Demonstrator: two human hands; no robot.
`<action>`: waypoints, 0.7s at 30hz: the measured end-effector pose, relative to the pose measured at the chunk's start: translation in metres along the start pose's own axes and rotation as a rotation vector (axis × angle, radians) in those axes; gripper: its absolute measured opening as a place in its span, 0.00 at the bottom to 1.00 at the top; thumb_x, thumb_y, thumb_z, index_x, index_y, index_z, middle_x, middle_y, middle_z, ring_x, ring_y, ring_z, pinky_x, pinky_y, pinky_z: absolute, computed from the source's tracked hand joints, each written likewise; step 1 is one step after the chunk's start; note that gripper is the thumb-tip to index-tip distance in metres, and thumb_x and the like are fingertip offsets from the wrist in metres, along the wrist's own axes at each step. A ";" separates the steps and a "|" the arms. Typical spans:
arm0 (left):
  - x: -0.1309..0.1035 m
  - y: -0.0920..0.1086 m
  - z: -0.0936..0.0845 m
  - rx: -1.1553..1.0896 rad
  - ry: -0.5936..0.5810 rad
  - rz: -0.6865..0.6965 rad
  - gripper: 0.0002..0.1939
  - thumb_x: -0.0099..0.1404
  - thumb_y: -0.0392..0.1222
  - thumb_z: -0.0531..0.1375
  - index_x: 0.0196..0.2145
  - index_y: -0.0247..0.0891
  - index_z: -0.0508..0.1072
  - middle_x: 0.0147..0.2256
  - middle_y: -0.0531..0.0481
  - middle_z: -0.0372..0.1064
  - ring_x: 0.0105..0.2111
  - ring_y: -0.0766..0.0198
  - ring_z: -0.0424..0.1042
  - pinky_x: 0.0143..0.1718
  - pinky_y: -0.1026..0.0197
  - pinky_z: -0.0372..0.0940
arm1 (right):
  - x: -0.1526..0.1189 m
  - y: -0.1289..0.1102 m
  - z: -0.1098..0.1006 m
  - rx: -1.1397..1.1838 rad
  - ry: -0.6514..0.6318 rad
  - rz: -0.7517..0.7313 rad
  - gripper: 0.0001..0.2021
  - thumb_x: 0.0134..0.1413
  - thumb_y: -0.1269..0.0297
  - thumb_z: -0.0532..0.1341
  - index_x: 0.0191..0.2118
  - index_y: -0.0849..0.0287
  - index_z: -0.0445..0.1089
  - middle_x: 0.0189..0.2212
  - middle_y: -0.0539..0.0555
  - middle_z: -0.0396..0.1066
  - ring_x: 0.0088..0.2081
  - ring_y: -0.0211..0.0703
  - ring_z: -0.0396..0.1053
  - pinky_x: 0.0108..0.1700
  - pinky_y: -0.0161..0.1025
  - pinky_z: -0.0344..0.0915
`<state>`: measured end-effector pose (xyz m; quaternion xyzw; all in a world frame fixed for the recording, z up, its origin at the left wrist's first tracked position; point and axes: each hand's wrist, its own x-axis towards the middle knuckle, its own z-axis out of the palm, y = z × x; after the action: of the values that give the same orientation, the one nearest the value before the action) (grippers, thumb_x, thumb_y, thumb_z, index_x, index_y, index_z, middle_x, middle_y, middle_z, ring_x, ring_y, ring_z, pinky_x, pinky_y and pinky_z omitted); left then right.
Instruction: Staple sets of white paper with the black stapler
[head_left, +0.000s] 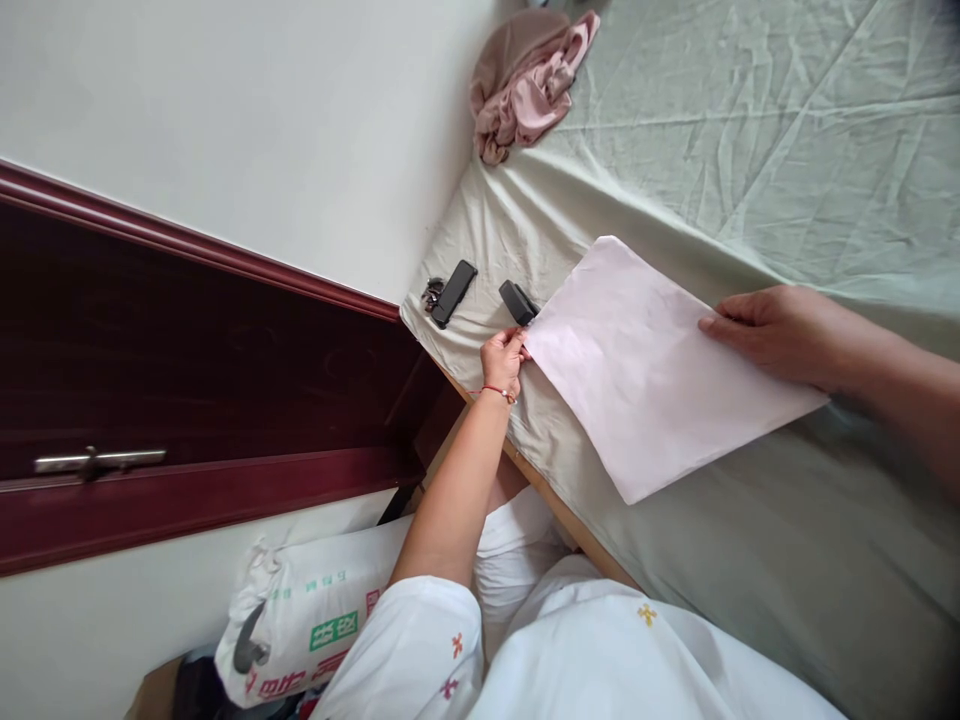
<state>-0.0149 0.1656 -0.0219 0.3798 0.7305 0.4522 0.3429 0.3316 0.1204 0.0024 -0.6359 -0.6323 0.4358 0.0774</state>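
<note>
1. Head view: a pale sheet (637, 390) lies over green cloth (825, 130).
2. Left hand (502, 362), fingers nearly closed, pinches one corner; right hand (787, 330), partly closed, grips the upper-right edge.
3. Sheet seems light, easily creased; separated edge holds suit it.

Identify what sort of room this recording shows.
Probably a bedroom: a rumpled pale green sheet covers what looks like a bed with a wooden edge, pink cloth lies bunched on it, and a dark red door with a metal handle is close by.
</note>
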 end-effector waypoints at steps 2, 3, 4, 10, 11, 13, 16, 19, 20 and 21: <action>0.000 0.000 0.000 0.012 0.002 -0.002 0.04 0.58 0.35 0.66 0.29 0.34 0.73 0.21 0.58 0.64 0.17 0.76 0.60 0.19 0.70 0.51 | 0.001 0.000 0.001 -0.013 0.002 -0.008 0.20 0.64 0.49 0.51 0.27 0.56 0.63 0.24 0.52 0.67 0.26 0.40 0.60 0.32 0.41 0.56; 0.001 0.000 0.000 0.016 0.002 -0.002 0.04 0.58 0.35 0.66 0.29 0.34 0.73 0.21 0.58 0.64 0.17 0.76 0.60 0.19 0.70 0.51 | 0.001 0.000 0.001 -0.020 0.003 -0.013 0.20 0.64 0.49 0.51 0.27 0.56 0.64 0.24 0.53 0.67 0.27 0.40 0.60 0.33 0.41 0.56; 0.001 0.000 0.001 0.018 0.002 -0.001 0.04 0.59 0.35 0.65 0.29 0.34 0.73 0.21 0.58 0.64 0.17 0.76 0.60 0.19 0.70 0.51 | 0.001 -0.001 0.001 -0.027 0.008 -0.013 0.20 0.64 0.49 0.50 0.27 0.56 0.64 0.25 0.53 0.68 0.27 0.40 0.61 0.33 0.41 0.56; 0.001 0.000 0.001 0.008 -0.012 0.019 0.03 0.59 0.34 0.64 0.29 0.34 0.72 0.20 0.58 0.63 0.16 0.75 0.60 0.19 0.70 0.52 | -0.001 -0.005 -0.001 -0.019 0.036 0.002 0.16 0.63 0.52 0.53 0.30 0.56 0.67 0.30 0.55 0.72 0.31 0.43 0.64 0.35 0.42 0.57; 0.001 -0.001 0.001 0.007 -0.015 0.027 0.04 0.59 0.34 0.64 0.29 0.34 0.72 0.20 0.58 0.63 0.16 0.76 0.60 0.19 0.70 0.52 | -0.001 -0.005 -0.001 -0.027 0.038 0.003 0.16 0.63 0.52 0.53 0.29 0.56 0.67 0.30 0.55 0.71 0.31 0.43 0.64 0.35 0.42 0.57; 0.002 -0.003 0.001 0.008 -0.016 0.047 0.05 0.58 0.36 0.65 0.29 0.34 0.71 0.21 0.59 0.64 0.16 0.76 0.60 0.18 0.71 0.52 | -0.001 -0.004 -0.001 -0.029 0.042 0.018 0.16 0.63 0.53 0.53 0.27 0.56 0.66 0.28 0.53 0.71 0.30 0.42 0.63 0.34 0.41 0.57; 0.003 -0.008 0.002 -0.004 -0.011 0.081 0.06 0.59 0.39 0.65 0.31 0.35 0.71 0.24 0.58 0.66 0.16 0.77 0.60 0.18 0.71 0.52 | 0.001 -0.002 -0.001 0.015 0.047 0.037 0.15 0.62 0.54 0.55 0.27 0.55 0.67 0.26 0.50 0.70 0.29 0.41 0.63 0.33 0.41 0.57; 0.001 -0.015 0.001 -0.030 0.010 0.166 0.08 0.61 0.37 0.62 0.40 0.36 0.72 0.26 0.58 0.66 0.17 0.76 0.60 0.20 0.70 0.55 | 0.001 0.000 -0.001 0.048 0.061 0.042 0.16 0.62 0.54 0.56 0.27 0.55 0.68 0.24 0.49 0.69 0.27 0.40 0.62 0.32 0.41 0.57; 0.000 -0.017 0.001 -0.033 0.019 0.213 0.13 0.62 0.37 0.61 0.46 0.37 0.72 0.27 0.57 0.67 0.18 0.75 0.61 0.21 0.70 0.57 | 0.001 0.000 -0.002 0.054 0.065 0.046 0.15 0.62 0.53 0.56 0.27 0.55 0.68 0.23 0.49 0.68 0.26 0.40 0.61 0.32 0.41 0.57; -0.002 -0.019 0.000 -0.026 0.026 0.265 0.18 0.63 0.37 0.60 0.51 0.39 0.70 0.29 0.56 0.68 0.19 0.74 0.62 0.23 0.69 0.59 | 0.001 0.001 -0.002 0.056 0.070 0.049 0.15 0.62 0.53 0.56 0.27 0.55 0.68 0.23 0.49 0.68 0.26 0.39 0.61 0.32 0.41 0.57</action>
<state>-0.0186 0.1579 -0.0391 0.4626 0.6724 0.5077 0.2758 0.3333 0.1220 0.0023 -0.6636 -0.6009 0.4327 0.1066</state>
